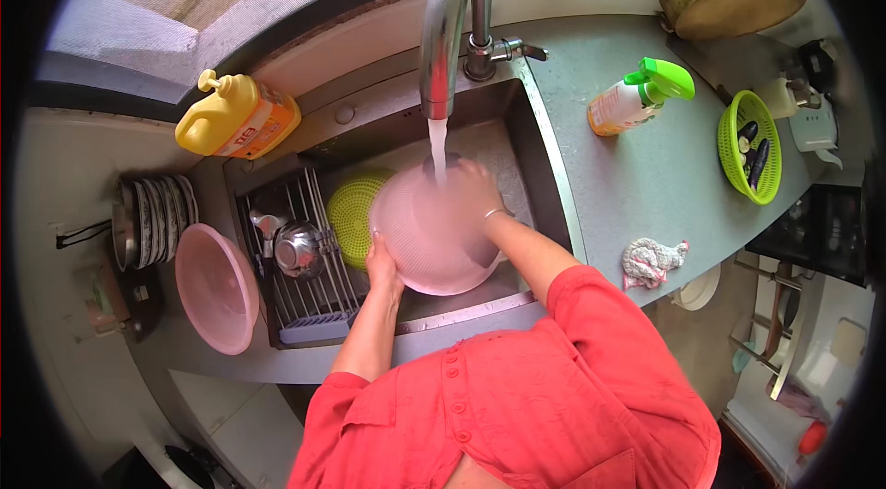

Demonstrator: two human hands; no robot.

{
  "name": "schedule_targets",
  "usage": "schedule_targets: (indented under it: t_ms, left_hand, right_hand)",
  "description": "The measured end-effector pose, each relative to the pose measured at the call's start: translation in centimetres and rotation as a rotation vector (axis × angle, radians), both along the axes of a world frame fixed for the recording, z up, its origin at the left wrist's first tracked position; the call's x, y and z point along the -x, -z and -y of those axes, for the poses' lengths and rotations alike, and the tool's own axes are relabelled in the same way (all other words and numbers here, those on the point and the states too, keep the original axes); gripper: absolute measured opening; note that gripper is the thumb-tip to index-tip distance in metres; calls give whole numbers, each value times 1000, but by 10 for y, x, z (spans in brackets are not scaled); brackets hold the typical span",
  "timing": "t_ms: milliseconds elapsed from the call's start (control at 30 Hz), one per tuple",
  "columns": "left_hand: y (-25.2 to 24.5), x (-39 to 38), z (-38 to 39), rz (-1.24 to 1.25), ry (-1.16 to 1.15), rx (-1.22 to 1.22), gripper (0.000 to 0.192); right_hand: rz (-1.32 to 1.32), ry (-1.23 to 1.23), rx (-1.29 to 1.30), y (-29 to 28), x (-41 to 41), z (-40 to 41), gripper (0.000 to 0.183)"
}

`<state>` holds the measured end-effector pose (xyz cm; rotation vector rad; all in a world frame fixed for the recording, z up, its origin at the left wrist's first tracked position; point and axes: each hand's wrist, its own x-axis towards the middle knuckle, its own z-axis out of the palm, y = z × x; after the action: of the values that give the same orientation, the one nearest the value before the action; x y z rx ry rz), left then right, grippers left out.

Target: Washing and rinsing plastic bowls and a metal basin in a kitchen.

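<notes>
A pink plastic strainer basket [429, 240] is tilted inside the stainless steel sink [547, 150]. My left hand [385, 267] grips it by its near left edge, with the thumb laid on the pink wall. On its far right side rests my right hand [479, 188], partly blurred; whether it holds a cloth or pad is not clear. Something dark shows beside those fingers. Water [437, 143] runs from the chrome faucet [443, 39] onto the basket. Behind it, a green strainer basket [356, 216] lies partly hidden in the sink.
Left of the sink are a rack [322, 295] with a metal bowl [299, 250], a pink basin [216, 290], stacked plates [163, 219] and a yellow pump bottle [239, 117]. Rightward stand a spray bottle [637, 98], a crumpled cloth [653, 262] and a green basket [735, 177] holding eggplants.
</notes>
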<state>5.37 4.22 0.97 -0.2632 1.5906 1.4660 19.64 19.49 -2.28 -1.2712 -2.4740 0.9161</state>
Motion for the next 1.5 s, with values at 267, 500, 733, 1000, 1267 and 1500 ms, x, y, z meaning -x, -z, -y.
schedule_targets:
  t_ms: [267,500,733,1000,1267,1500]
  left_hand:
    - [-54,12,-30,-135,451,-339,42]
    - [-91,-14,-60,175,355,-485,35]
    - [-63,-24,-51,-455,384,-218,56]
    - [-54,-18,-9,-543,565,-109,48]
    - [-90,21,-79,-133,632,2,70]
    - [-85,-10,-23,-625,651,-135,70]
  right_hand:
    - [-429,409,250,-16,-53,-34,31]
    - [-11,-383,-207,-119,1,4,32]
    - [-149,-214,-113,-119,9,-14,44]
    - [-170,198,413,-54,-13,-69,42]
    - [-153,-358,-284,-135,16,17,36]
    - [-427,149,109,-36,-12,-45,40]
